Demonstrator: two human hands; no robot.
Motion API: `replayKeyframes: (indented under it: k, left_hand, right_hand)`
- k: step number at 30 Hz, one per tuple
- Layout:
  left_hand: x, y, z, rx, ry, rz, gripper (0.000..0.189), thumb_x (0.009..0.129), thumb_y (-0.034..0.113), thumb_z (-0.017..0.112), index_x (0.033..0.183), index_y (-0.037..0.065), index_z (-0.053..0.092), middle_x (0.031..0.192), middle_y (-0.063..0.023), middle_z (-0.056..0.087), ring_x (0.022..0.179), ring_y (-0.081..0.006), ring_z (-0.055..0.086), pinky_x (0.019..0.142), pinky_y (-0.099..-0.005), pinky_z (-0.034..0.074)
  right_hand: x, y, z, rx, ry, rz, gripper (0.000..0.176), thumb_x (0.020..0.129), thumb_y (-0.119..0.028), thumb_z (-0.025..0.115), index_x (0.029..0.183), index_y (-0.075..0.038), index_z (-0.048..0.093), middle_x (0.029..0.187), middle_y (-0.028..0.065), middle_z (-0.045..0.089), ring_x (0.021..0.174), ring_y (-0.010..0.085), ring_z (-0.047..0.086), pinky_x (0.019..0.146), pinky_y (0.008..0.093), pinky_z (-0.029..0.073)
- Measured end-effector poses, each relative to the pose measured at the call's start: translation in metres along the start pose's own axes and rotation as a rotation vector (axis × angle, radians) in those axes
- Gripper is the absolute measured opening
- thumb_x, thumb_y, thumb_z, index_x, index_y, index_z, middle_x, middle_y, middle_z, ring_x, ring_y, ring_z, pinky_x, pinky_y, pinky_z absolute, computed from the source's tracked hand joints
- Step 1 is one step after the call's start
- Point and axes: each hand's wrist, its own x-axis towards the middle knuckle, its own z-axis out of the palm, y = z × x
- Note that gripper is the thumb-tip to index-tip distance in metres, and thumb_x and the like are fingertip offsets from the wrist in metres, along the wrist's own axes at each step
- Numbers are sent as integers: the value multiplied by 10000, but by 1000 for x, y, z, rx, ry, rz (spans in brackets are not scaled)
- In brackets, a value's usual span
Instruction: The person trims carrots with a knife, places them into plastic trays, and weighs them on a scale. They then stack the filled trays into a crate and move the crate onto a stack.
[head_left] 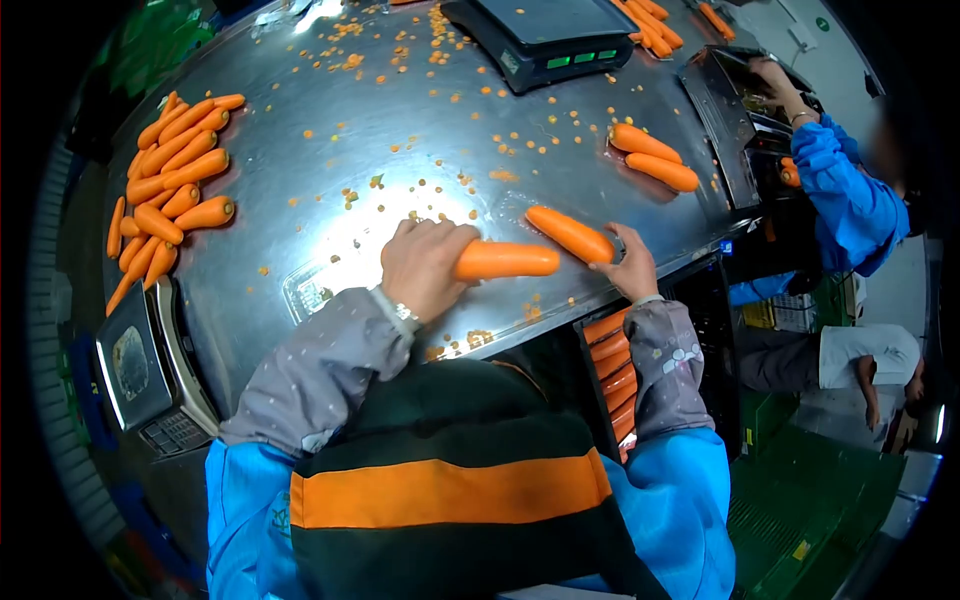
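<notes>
My left hand point(428, 266) is wrapped round the thick end of a carrot point(508, 260), which points to the right above the metal table point(270, 190). Just right of its tip lies a second carrot point(570, 234), slanting down to the right. The fingers of my right hand point(630, 262) touch the lower end of this second carrot, thumb and fingers bent around that end. Farther right, two carrots point(655, 170) lie side by side on a clear plastic tray. A crate of packed carrots point(610, 370) is partly hidden beneath my right forearm.
A carrot pile point(175, 175) lies at the left, above a scale point(150, 360). Another scale point(545, 40) with a green display stands at the back. Carrot scraps dot the tabletop. At the right a co-worker's arm point(825, 160) reaches over a machine point(735, 120); another person point(870, 357) stands beyond.
</notes>
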Motion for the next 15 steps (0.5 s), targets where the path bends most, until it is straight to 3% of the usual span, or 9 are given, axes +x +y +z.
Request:
replayKeyframes:
  k: [4, 5, 9, 10, 12, 15]
  left_hand:
    - [51, 14, 43, 62, -9, 151, 476, 558, 181, 812, 985, 133, 607, 825, -34, 597, 814, -233, 573, 764, -351, 391]
    - [62, 18, 53, 81, -33, 154, 486, 555, 184, 816, 989, 133, 604, 830, -33, 598, 819, -233, 574, 766, -354, 391]
    - [111, 13, 94, 128, -95, 167, 515, 559, 215, 828, 1011, 140, 593, 862, -26, 606, 868, -229, 576, 809, -360, 384]
    - [124, 10, 100, 141, -109, 166, 514, 563, 222, 829, 1012, 142, 592, 869, -24, 608, 875, -228, 576, 819, -360, 383]
    - [139, 6, 109, 165, -343, 107, 659, 561, 268, 836, 1156, 150, 579, 1039, -51, 609, 1031, -232, 547, 918, -358, 369]
    - [144, -7, 120, 80, -641, 76, 856, 560, 310, 842, 1332, 180, 496, 1252, -77, 550, 1186, -261, 471, 1018, -378, 338]
  right_hand:
    - [22, 28, 2, 37, -80, -121, 597, 574, -96, 841, 1121, -48, 607, 1209, 150, 563, 1096, 318, 553, 933, 348, 448]
    - [27, 31, -1, 81, -131, -49, 584, 566, -94, 846, 1102, -43, 620, 1192, 133, 582, 1096, 276, 566, 930, 324, 444]
    - [35, 74, 17, 595, -230, 136, 509, 566, -45, 852, 1027, 14, 644, 1101, 80, 619, 995, 176, 583, 879, 283, 442]
    - [34, 72, 18, 628, -231, 83, 560, 580, -23, 843, 1089, 29, 617, 1098, 90, 616, 957, 182, 591, 864, 284, 451]
    - [25, 57, 6, 658, -263, 319, 678, 583, -15, 838, 1199, 16, 556, 1150, 109, 602, 1020, 187, 577, 893, 277, 437]
    - [18, 64, -1, 897, -229, 394, 769, 580, 0, 830, 1271, 8, 493, 1189, 120, 587, 1101, 194, 547, 925, 267, 414]
